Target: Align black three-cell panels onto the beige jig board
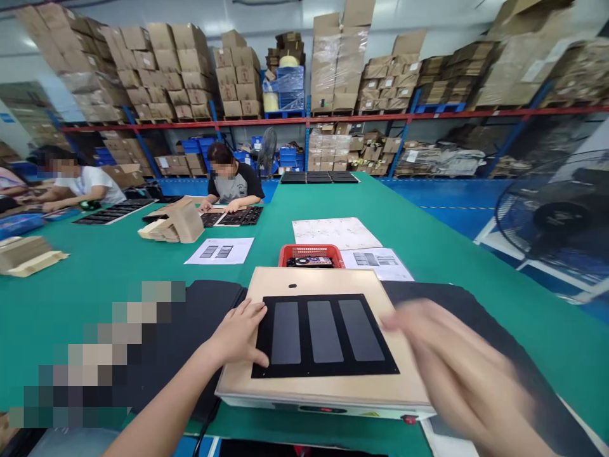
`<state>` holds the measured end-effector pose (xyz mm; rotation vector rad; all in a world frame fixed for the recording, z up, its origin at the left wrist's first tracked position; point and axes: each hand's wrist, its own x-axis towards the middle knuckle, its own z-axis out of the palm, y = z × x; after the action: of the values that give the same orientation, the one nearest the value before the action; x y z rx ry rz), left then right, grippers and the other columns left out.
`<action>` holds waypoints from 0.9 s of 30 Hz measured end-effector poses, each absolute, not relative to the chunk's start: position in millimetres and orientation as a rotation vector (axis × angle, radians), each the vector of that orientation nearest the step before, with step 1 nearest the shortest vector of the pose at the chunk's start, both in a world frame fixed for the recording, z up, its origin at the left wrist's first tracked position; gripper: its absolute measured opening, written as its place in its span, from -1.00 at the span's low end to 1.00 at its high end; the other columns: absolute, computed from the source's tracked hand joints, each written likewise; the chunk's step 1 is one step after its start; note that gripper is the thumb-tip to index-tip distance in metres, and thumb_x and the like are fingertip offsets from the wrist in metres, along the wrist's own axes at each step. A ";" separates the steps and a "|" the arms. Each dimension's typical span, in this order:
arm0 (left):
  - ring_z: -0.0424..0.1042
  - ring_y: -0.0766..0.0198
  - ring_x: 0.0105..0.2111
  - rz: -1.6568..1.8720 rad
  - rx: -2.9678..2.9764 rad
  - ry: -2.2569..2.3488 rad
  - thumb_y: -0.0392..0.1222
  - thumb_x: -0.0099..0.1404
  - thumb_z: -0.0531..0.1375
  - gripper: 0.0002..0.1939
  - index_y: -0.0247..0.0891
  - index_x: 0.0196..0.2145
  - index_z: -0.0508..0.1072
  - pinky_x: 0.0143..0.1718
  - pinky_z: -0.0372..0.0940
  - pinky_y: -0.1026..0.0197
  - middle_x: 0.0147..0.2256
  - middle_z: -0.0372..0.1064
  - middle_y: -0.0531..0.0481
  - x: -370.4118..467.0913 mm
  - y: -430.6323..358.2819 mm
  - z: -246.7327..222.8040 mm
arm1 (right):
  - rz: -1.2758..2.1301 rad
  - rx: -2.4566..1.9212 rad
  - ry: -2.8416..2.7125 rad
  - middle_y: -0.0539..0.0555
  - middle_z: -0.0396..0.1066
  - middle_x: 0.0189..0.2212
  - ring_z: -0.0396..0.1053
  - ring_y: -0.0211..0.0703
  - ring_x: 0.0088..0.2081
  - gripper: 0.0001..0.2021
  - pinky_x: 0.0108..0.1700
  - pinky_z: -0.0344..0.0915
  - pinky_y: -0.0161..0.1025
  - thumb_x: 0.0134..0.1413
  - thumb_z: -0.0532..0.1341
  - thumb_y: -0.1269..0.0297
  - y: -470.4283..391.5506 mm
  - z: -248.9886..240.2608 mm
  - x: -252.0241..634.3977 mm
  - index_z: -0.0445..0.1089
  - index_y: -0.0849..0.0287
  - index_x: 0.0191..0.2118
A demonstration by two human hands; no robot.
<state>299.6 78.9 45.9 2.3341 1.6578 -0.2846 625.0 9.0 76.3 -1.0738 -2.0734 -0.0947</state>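
Observation:
A flat black panel [304,365] with three grey translucent windows lies on a light wood-coloured board, the top of a low box-shaped device [333,388]. My left hand [238,333] rests at the panel's left edge, its fingers spread and its thumb on the lower left corner. To the right of the panel, my right hand [451,362] hovers over the device's right side. Motion smears its fingers, so whether anything is between them cannot be made out. Beyond the panel, a small dark oval piece [292,286] lies on the board.
Behind the device stands a red basket [311,248] with parts inside. Printed sheets [220,251] and a stained white board [335,233] lie nearby. Black stacks [200,317] flank the device. A co-worker [233,184] sits across the green table [394,216]; a fan [556,212] stands right.

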 end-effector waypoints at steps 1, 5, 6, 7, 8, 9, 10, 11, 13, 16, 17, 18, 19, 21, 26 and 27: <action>-0.27 -0.11 0.32 -0.305 2.318 1.649 0.19 -0.12 0.35 0.09 -0.20 0.29 0.03 0.25 -0.10 -0.12 0.32 -0.16 -0.12 299.1 79.6 47.1 | -0.087 -1.147 -2.061 0.14 0.41 -0.05 0.36 -0.02 -0.01 -0.64 -0.02 0.36 -0.02 0.32 -0.10 0.13 26.9 68.9 629.6 0.28 0.01 0.10; -0.23 -0.08 0.31 -0.257 2.345 1.646 0.23 -0.03 0.27 -0.02 -0.21 0.27 0.09 0.25 -0.07 -0.09 0.30 -0.10 -0.10 297.9 84.5 43.3 | 0.182 -1.603 -2.140 0.34 0.11 0.20 0.07 0.12 0.22 -0.43 0.19 0.12 0.11 0.29 -0.14 0.02 75.7 19.0 649.5 0.11 0.33 0.23; -0.20 -0.08 0.31 -0.230 2.358 1.652 0.25 0.03 0.23 -0.09 -0.21 0.25 0.13 0.24 -0.05 -0.09 0.29 -0.06 -0.09 297.2 86.3 40.2 | 0.270 -1.658 -2.193 0.32 0.01 0.25 -0.03 0.06 0.26 -0.40 0.25 0.00 0.08 0.29 -0.14 0.02 81.2 7.6 651.9 0.02 0.35 0.28; -0.18 -0.08 0.30 -0.202 2.378 1.654 0.26 0.09 0.17 -0.15 -0.20 0.24 0.16 0.23 -0.02 -0.09 0.28 -0.02 -0.09 296.1 88.2 36.5 | 0.339 -1.703 -2.244 0.28 -0.08 0.28 -0.13 0.01 0.29 -0.38 0.28 -0.11 0.06 0.30 -0.15 0.02 85.0 -0.9 652.7 -0.05 0.36 0.31; -0.15 -0.08 0.30 -0.176 2.400 1.655 0.27 0.13 0.13 -0.20 -0.20 0.23 0.19 0.22 0.00 -0.09 0.27 0.01 -0.09 294.7 90.2 32.3 | 0.385 -1.737 -2.289 0.24 -0.13 0.30 -0.20 -0.04 0.31 -0.37 0.30 -0.19 0.05 0.31 -0.15 0.02 87.8 -6.0 651.9 -0.11 0.35 0.33; -0.13 -0.07 0.29 -0.147 2.424 1.653 0.28 0.16 0.09 -0.23 -0.21 0.22 0.21 0.21 0.02 -0.09 0.26 0.04 -0.09 292.8 92.2 27.8 | 0.402 -1.768 -2.325 0.21 -0.15 0.31 -0.23 -0.07 0.31 -0.37 0.31 -0.25 0.04 0.31 -0.16 0.02 90.1 -7.7 650.3 -0.15 0.34 0.34; -0.11 -0.08 0.29 -0.114 2.448 1.646 0.28 0.18 0.07 -0.25 -0.21 0.20 0.23 0.21 0.04 -0.09 0.25 0.07 -0.09 290.5 94.2 23.0 | 0.392 -1.799 -2.351 0.20 -0.15 0.31 -0.24 -0.08 0.32 -0.38 0.31 -0.29 0.05 0.32 -0.16 0.03 92.0 -6.5 648.3 -0.16 0.34 0.34; -0.09 -0.08 0.28 -0.076 2.468 1.638 0.29 0.18 0.06 -0.26 -0.20 0.19 0.25 0.20 0.06 -0.10 0.24 0.09 -0.08 287.9 96.0 18.3 | 0.364 -1.834 -2.368 0.22 -0.13 0.30 -0.23 -0.08 0.31 -0.38 0.31 -0.32 0.07 0.33 -0.15 0.03 93.5 -3.1 646.5 -0.15 0.35 0.33; -0.06 -0.10 0.27 -0.002 2.497 1.626 0.30 0.19 0.04 -0.28 -0.18 0.18 0.28 0.18 0.09 -0.12 0.22 0.13 -0.07 282.3 98.9 8.9 | 0.290 -1.909 -2.376 0.26 -0.09 0.29 -0.21 -0.05 0.31 -0.38 0.31 -0.35 0.10 0.33 -0.14 0.03 92.2 5.9 644.8 -0.13 0.38 0.33; -0.06 -0.09 0.28 0.040 2.533 1.618 0.30 0.21 0.02 -0.28 -0.19 0.18 0.27 0.18 0.09 -0.13 0.23 0.12 -0.07 275.1 101.4 -3.2 | 0.249 -1.926 -2.398 0.22 -0.19 0.31 -0.29 -0.02 0.32 -0.37 0.30 -0.36 0.15 0.33 -0.13 0.00 69.0 13.1 645.6 -0.20 0.29 0.35; -0.07 -0.09 0.28 0.052 2.545 1.617 0.30 0.21 0.01 -0.28 -0.20 0.19 0.26 0.18 0.09 -0.13 0.23 0.12 -0.07 273.6 101.8 -6.4 | 0.254 -1.900 -2.415 0.18 -0.25 0.32 -0.33 -0.02 0.32 -0.37 0.29 -0.34 0.17 0.33 -0.13 -0.01 54.6 12.2 645.6 -0.26 0.23 0.36; -0.06 -0.09 0.28 0.067 2.557 1.613 0.30 0.21 0.01 -0.27 -0.21 0.19 0.26 0.18 0.09 -0.14 0.23 0.12 -0.07 272.7 101.8 -9.0 | 0.261 -1.870 -2.436 0.14 -0.30 0.32 -0.35 -0.01 0.32 -0.37 0.29 -0.32 0.19 0.33 -0.14 0.00 37.6 9.5 645.3 -0.34 0.16 0.36; -0.06 -0.09 0.27 0.083 2.565 1.610 0.29 0.22 0.00 -0.27 -0.21 0.19 0.25 0.18 0.10 -0.14 0.23 0.12 -0.08 272.5 101.4 -10.8 | 0.261 -1.855 -2.444 0.12 -0.33 0.32 -0.34 -0.01 0.32 -0.37 0.29 -0.28 0.20 0.33 -0.14 0.02 19.2 5.3 644.8 -0.43 0.12 0.36; -0.05 -0.09 0.27 0.104 2.574 1.610 0.29 0.23 -0.01 -0.28 -0.23 0.19 0.25 0.18 0.10 -0.14 0.23 0.13 -0.09 274.2 99.5 -11.7 | 0.212 -1.842 -2.419 0.08 -0.32 0.32 -0.27 0.04 0.31 -0.36 0.26 -0.14 0.23 0.34 -0.14 0.08 -16.8 -6.9 644.9 -0.58 0.04 0.33; -0.05 -0.07 0.27 0.092 2.581 1.638 0.24 0.27 0.01 -0.31 -0.28 0.19 0.25 0.20 0.08 -0.09 0.24 0.10 -0.10 282.6 89.4 0.0 | -0.050 -1.846 -2.211 0.02 -0.11 0.30 -0.07 0.12 0.26 -0.38 0.24 -0.10 0.23 0.30 -0.05 0.10 -56.4 -42.4 664.8 -0.40 -0.13 0.35; -0.05 -0.06 0.27 0.098 2.572 1.640 0.20 0.30 0.01 -0.35 -0.27 0.19 0.25 0.21 0.07 -0.08 0.24 0.10 -0.09 282.9 87.5 2.8 | -0.081 -1.842 -2.126 0.02 -0.08 0.29 -0.07 0.13 0.26 -0.40 0.24 -0.13 0.23 0.29 -0.06 0.10 -53.3 -47.3 671.2 -0.32 -0.13 0.35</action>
<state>282.9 87.5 2.8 2.5718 1.6400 0.0982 671.2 -53.3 -47.3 -1.8420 -2.1259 -0.0806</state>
